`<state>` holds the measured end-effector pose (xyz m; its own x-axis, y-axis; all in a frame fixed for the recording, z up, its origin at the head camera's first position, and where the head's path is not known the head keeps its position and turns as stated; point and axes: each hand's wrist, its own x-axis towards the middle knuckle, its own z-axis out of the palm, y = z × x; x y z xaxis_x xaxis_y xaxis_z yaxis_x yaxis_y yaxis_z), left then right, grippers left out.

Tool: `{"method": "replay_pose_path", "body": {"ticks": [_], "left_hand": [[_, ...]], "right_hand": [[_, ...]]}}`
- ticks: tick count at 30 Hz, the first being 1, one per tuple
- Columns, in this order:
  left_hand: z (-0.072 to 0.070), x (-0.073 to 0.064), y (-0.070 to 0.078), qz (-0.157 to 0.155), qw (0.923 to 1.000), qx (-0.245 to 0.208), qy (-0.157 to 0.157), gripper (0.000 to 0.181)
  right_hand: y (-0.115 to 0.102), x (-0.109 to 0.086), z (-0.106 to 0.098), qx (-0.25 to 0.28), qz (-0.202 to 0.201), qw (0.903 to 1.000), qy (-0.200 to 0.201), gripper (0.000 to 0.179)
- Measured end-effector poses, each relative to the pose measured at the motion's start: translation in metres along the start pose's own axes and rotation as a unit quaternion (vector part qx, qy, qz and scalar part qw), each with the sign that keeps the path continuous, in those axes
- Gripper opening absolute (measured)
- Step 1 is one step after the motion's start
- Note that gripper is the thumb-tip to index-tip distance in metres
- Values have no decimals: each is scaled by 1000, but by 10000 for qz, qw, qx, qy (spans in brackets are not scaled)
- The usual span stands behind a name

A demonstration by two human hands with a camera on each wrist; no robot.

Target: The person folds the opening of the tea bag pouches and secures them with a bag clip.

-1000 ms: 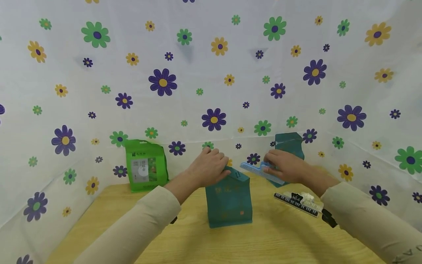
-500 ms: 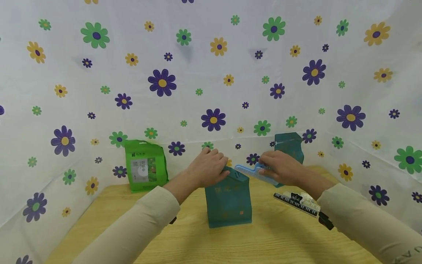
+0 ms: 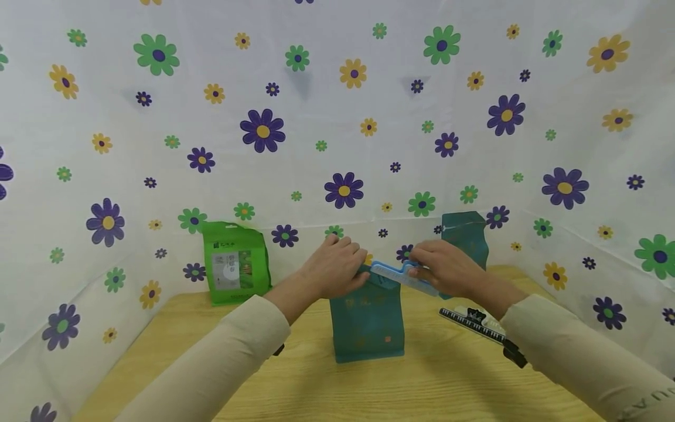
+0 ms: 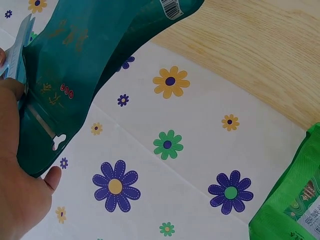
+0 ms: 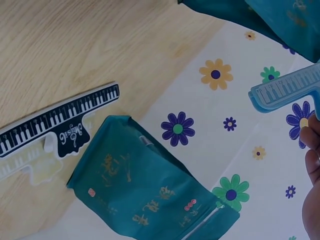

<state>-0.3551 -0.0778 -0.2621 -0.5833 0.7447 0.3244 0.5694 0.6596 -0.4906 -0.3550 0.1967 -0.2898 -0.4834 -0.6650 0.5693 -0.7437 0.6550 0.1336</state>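
Observation:
A teal pouch (image 3: pixel 367 322) stands upright on the table in the middle of the head view. My left hand (image 3: pixel 337 266) grips its top on the left side; in the left wrist view, the thumb is out beside the pouch's corner with a hanging hole. Between the fingers of my right hand (image 3: pixel 445 266) is a light blue bag clip (image 3: pixel 387 272) with a keyboard pattern. Its far end reaches the pouch's top edge, close to the left fingers. In the left wrist view the clip (image 4: pixel 19 55) lies along that edge; whether its jaws straddle it I cannot tell.
A second teal pouch (image 3: pixel 466 234) stands behind my right hand. To the right lie a black piano-pattern clip (image 3: pixel 471 325) and a cream clip (image 5: pixel 37 167) beside it. A bright green pouch (image 3: pixel 237 264) stands at the back left, before the flowered cloth (image 3: pixel 295 170).
My right hand has brought the blue clip leftward, from apart from the pouch to its top edge. The left hand keeps its grip on the pouch's top.

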Motion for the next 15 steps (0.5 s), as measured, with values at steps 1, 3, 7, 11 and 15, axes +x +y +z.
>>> {"method": "replay_pose_path", "body": {"ticks": [1,3,7,11,15], "left_hand": [[0,0,0,-18,10000,-25,-16,35],[0,1,0,-47,10000,-78,-16,35],[0,1,1,-110,9998,-153,-50,36],[-1,2,1,-181,9989,-380,-202,35],[0,2,1,-250,9965,-729,-338,33]], "right_hand": [[-1,1,0,3,-7,10000,27,15],[-2,3,0,33,-28,10000,77,15],[-5,8,0,102,-56,9998,157,14],[-8,11,1,150,2,9997,188,14],[-10,11,4,180,140,9996,180,13]]}}
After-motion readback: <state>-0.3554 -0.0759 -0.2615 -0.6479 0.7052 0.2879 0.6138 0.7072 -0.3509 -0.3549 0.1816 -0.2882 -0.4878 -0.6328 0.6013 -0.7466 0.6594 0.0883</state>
